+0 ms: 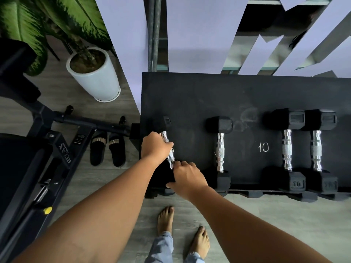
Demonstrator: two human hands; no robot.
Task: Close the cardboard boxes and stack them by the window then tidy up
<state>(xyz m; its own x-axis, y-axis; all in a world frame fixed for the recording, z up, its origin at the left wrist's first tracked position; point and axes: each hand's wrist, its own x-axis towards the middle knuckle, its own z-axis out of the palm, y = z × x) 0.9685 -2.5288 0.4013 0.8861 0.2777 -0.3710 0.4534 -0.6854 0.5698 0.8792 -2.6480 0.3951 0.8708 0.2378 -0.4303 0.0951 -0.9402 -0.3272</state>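
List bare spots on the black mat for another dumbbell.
Widest gap: between the held leftmost dumbbell and the second black hex dumbbell. Narrower: around the chalked "10". The far strip of the black rubber mat is bare. The right pair is crowded.

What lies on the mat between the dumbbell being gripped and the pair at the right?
In the head view, a single dumbbell lies on the black mat, with a chalked "10" beyond it.

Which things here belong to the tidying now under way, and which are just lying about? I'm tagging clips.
In hand:
- leftmost black hex dumbbell with chrome handle, gripped by the left hand and right hand
- black rubber mat it sits on

Lying about:
- three other black dumbbells
- white plant pot
- black slippers
- black exercise machine

No cardboard boxes in view.
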